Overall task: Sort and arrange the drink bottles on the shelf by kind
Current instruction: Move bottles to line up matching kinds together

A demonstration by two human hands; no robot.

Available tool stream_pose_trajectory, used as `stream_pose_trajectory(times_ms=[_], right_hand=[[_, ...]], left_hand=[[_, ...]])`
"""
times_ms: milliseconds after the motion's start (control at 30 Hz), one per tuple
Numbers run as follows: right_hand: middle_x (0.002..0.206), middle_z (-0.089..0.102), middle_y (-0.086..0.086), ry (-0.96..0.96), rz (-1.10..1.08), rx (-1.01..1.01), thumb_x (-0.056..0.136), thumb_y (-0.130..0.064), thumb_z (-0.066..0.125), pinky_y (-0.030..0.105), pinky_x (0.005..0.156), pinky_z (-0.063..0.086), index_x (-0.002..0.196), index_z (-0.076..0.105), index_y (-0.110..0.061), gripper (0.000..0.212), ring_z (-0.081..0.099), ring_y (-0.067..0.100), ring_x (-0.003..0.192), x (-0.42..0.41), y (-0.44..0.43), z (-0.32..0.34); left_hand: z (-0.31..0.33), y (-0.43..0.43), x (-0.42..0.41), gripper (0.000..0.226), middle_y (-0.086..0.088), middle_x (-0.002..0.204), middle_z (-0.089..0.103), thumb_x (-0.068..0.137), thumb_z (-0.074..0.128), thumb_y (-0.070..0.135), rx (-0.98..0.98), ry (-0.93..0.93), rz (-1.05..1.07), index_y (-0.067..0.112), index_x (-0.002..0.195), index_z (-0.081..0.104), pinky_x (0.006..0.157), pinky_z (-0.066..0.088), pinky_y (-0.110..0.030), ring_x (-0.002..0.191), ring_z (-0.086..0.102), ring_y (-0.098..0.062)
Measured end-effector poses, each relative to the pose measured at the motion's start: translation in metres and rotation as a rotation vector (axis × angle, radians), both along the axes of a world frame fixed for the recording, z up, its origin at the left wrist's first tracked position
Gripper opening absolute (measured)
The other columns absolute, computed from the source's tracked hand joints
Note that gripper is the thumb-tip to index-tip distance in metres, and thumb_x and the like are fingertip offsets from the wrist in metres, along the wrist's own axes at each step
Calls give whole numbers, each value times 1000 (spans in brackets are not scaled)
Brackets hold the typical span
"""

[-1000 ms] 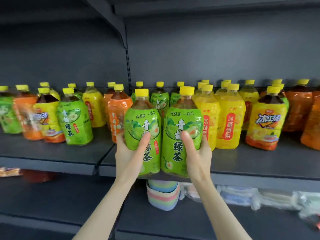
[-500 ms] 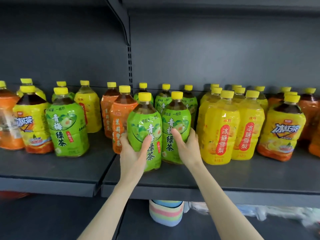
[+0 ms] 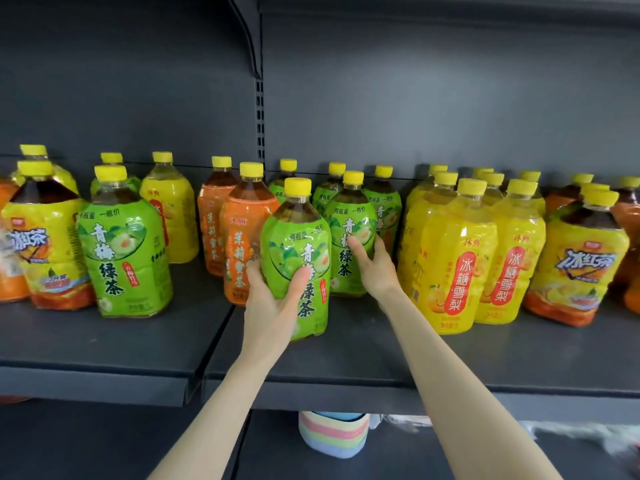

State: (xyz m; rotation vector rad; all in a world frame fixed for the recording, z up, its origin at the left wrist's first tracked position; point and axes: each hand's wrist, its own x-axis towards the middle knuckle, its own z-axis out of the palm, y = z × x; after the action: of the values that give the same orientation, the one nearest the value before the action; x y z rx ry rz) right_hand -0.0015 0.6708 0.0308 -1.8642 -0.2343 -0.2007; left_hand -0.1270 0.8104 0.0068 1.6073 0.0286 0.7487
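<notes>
My left hand (image 3: 273, 303) grips a green-labelled tea bottle (image 3: 294, 244) with a yellow cap, standing on the dark shelf (image 3: 381, 355) near its front. My right hand (image 3: 372, 265) holds a second green tea bottle (image 3: 349, 230) further back, among other green bottles (image 3: 384, 206). Orange-labelled bottles (image 3: 242, 244) stand just left of my left hand. Yellow pear-drink bottles (image 3: 457, 258) stand to the right. Another green bottle (image 3: 121, 251) is at the left, between mixed kinds.
A yellow iced-tea bottle (image 3: 581, 265) stands far right, another (image 3: 41, 237) far left. Orange bottles (image 3: 627, 223) fill the right edge. A pastel striped stack (image 3: 332, 434) sits on the lower shelf. A slotted upright (image 3: 259, 119) divides the back wall.
Both hands have pushed the two green bottles from the shelf's front edge inward; the right one has gone deeper, back against the other green bottles, while the left one stays nearer the front.
</notes>
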Motion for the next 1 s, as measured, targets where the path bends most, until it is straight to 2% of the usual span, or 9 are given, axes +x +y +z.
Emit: stream_pose_trajectory(times_ms=[167, 233, 300, 367, 500, 633, 733, 833, 1000], right_hand=[[146, 43, 6, -137, -145, 81, 91, -52, 53, 33, 110, 36, 144, 38, -15, 66, 42, 21, 133, -38, -3, -4], [132, 54, 1, -193, -73, 206, 85, -55, 58, 23, 95, 47, 132, 51, -20, 59, 53, 14, 119, -59, -7, -6], [120, 62, -5, -138, 165, 288, 79, -56, 62, 14, 80, 50, 128, 51, -27, 58, 61, 8, 109, -77, -7, -9], [116, 66, -8, -74, 299, 268, 76, -50, 69, 15, 79, 52, 129, 48, -30, 61, 65, 5, 106, -85, -4, -14], [111, 70, -13, -120, 286, 254, 76, -35, 71, 17, 77, 53, 129, 52, -20, 58, 66, 5, 103, -87, 1, -21], [122, 66, -7, -138, 187, 201, 77, -46, 67, 34, 93, 54, 140, 45, -17, 73, 63, 10, 112, -84, 4, -23], [127, 63, -5, -149, 138, 164, 76, -51, 64, 38, 96, 53, 144, 40, -19, 79, 60, 14, 116, -81, 5, -22], [124, 61, -11, -156, 102, 113, 80, -49, 63, 31, 96, 52, 145, 38, -18, 75, 58, 12, 117, -74, 6, -18], [129, 55, -8, -149, 86, 60, 88, -42, 61, 40, 103, 47, 145, 38, -21, 65, 54, 13, 121, -61, 11, -17]], left_hand=[[1, 5, -5, 61, 14, 125, 52, 78, 54, 66, -3, 4, -102, 42, 128, 30, 77, 55, -23, 111, 56, -4], [0, 7, -4, 62, 8, 131, 48, 84, 48, 62, 13, 28, -156, 35, 136, 27, 66, 52, -13, 113, 53, -5], [-1, 6, -3, 70, 4, 138, 42, 83, 40, 64, 69, 46, -171, 28, 141, 25, 86, 49, -19, 121, 48, -8], [0, 4, -3, 77, 1, 143, 33, 81, 28, 67, 183, 67, -135, 25, 145, 25, 107, 29, -27, 129, 33, -8], [1, 8, -5, 77, 0, 131, 35, 83, 19, 64, 316, 79, -49, 18, 143, 37, 108, 21, -27, 129, 29, -15], [0, 27, -6, 53, -6, 119, 42, 90, 46, 49, 249, -54, 259, 8, 124, 50, 96, 38, -32, 114, 46, -25], [4, 45, 5, 70, -17, 133, 36, 82, 68, 40, 226, -2, 434, 5, 134, 37, 101, 34, -44, 125, 35, -30], [12, 64, 25, 93, -15, 145, 29, 78, 70, 48, 207, 134, 367, 10, 146, 20, 108, 26, -51, 135, 29, -31], [12, 80, 39, 95, -2, 141, 44, 74, 72, 49, 29, 169, 76, 22, 148, 19, 106, 39, -46, 127, 45, -22]])
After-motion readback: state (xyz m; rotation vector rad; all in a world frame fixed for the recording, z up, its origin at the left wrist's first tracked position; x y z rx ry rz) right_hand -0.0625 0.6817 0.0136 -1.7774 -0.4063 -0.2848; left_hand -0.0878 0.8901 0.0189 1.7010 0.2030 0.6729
